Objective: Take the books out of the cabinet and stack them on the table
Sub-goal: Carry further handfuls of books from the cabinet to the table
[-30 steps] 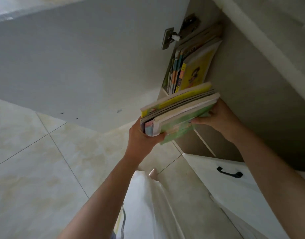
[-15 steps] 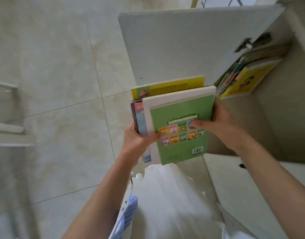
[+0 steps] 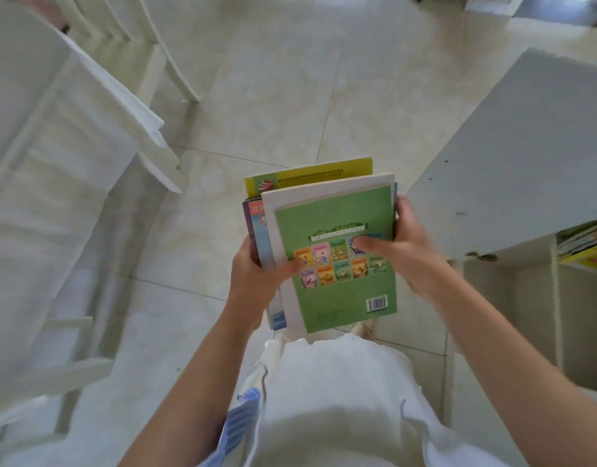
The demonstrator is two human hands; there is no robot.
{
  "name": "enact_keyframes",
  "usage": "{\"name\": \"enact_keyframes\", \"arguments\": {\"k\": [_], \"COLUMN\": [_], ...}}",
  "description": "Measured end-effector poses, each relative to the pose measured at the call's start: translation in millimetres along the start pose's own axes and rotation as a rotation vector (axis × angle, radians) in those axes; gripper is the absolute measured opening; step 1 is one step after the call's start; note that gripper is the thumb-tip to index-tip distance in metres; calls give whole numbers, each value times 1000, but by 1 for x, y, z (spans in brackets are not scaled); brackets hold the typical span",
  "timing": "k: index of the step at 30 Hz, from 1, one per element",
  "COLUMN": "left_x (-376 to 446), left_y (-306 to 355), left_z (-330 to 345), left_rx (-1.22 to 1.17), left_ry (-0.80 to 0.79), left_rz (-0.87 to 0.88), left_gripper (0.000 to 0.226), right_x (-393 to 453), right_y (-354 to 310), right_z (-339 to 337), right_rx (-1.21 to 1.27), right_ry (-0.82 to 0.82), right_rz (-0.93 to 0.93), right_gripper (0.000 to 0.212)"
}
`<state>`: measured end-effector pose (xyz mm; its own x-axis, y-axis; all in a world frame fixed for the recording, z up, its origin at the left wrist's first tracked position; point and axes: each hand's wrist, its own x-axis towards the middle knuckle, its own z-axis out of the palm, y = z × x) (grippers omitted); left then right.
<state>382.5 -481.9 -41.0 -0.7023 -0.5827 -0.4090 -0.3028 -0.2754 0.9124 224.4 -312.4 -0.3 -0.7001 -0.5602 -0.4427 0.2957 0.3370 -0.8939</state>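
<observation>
tiled floor [image 3: 273,106] fills the view. white table [image 3: 54,163] at left, with white chairs [image 3: 169,52] at far left. open cabinet door [image 3: 513,170] at right; more books on the shelf [image 3: 583,241] at the right edge. stack of books [image 3: 324,244] held flat over the floor, between table and cabinet, green cover [image 3: 337,264] on top. left hand [image 3: 256,281] grips the stack's left edge, thumb on top. right hand [image 3: 405,247] grips the right edge, thumb across the green cover.

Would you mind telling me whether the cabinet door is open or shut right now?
Open. The cabinet door stands swung out from the cabinet, and books show on the shelf behind it.
</observation>
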Motion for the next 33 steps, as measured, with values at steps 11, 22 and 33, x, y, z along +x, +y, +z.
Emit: {"name": "enact_keyframes", "arguments": {"k": [11,22,33], "left_x": [-37,31,92], "left_y": [-5,31,67], "left_z": [-175,-276,-374], "left_rx": [-307,-431,-498], "left_ry": [398,713,954], "left_rz": [9,0,22], "left_gripper": [57,62,46], "right_x": [52,167,254], "right_y": [-45,-111,-165], "right_z": [209,359,493], "right_rx": [-160,-299,-384], "right_ry": [-412,-720,-936], "right_rz": [-12,-88,-204], "right_gripper": [68,63,61]}}
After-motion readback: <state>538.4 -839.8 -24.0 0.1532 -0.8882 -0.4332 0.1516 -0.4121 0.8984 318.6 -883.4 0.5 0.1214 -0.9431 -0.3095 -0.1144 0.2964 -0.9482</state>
